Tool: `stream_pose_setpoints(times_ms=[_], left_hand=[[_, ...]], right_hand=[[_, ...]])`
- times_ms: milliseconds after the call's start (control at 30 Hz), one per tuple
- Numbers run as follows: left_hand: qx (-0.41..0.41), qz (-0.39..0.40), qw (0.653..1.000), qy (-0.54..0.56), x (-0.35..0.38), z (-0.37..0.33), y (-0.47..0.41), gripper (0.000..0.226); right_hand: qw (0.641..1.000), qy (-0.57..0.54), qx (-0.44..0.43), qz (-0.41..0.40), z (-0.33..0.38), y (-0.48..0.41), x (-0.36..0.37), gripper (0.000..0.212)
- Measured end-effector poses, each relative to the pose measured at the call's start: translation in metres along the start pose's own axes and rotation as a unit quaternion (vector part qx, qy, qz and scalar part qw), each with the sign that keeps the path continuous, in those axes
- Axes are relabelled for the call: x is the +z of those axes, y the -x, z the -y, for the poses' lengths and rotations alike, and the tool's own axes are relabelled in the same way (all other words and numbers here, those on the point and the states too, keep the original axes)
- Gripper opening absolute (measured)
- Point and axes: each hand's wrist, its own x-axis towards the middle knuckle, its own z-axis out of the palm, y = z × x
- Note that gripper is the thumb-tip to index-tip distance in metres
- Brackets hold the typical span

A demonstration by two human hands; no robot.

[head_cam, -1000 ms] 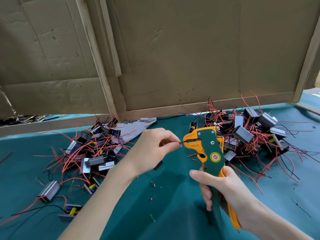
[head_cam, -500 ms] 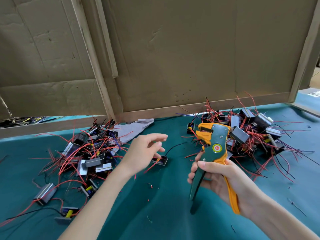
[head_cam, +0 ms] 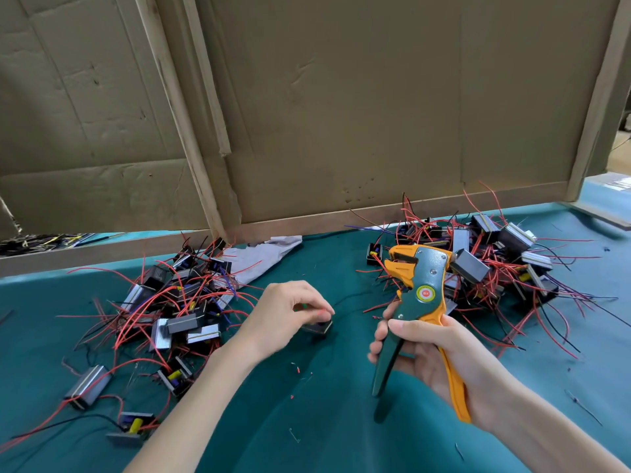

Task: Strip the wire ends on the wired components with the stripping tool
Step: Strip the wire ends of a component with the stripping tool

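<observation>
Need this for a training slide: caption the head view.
Left hand pinches a wired component on the teal table while the right hand grips the orange-green stripping tool beside it.

Green-and-orange stripping tool (head_cam: 421, 288), red and black wires (head_cam: 191, 295), teal table cover (head_cam: 334, 425), brown cardboard (head_cam: 375, 114).

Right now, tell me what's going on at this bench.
A person is stripping wires. The right hand holds the stripping tool upright, nothing in its jaws. The left hand pinches the red wire of a small component on the green table, between a left pile and a right pile of wired components.
</observation>
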Motion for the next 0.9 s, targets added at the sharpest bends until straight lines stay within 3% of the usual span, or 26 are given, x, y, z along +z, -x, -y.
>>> stream_pose_setpoints(times_ms=[100, 167, 233, 467, 767, 900], left_hand=[[-0.013, -0.058, 0.990, 0.126, 0.010, -0.006, -0.001, 0.015], [-0.052, -0.099, 0.956, 0.270, 0.016, -0.011, -0.001, 0.019], [-0.072, -0.126, 0.928, 0.343, 0.019, -0.015, -0.001, 0.022], [0.012, -0.124, 0.978, 0.165, 0.009, -0.027, -0.002, 0.034], [0.081, -0.115, 0.988, 0.069, -0.008, -0.051, 0.005, 0.016], [0.075, -0.104, 0.988, 0.081, -0.009, -0.054, 0.006, 0.012]], right_hand=[[1.000, 0.007, 0.023, 0.013, -0.001, 0.000, -0.001, 0.033], [0.998, 0.003, 0.049, 0.027, -0.002, 0.000, -0.002, 0.027], [0.997, -0.005, 0.070, 0.041, -0.003, -0.001, -0.002, 0.020], [0.994, 0.015, 0.076, 0.071, -0.005, 0.000, -0.003, 0.030], [0.993, 0.036, 0.057, 0.097, -0.004, 0.006, 0.000, 0.028], [0.989, 0.048, 0.043, 0.134, -0.005, 0.007, 0.001, 0.029]])
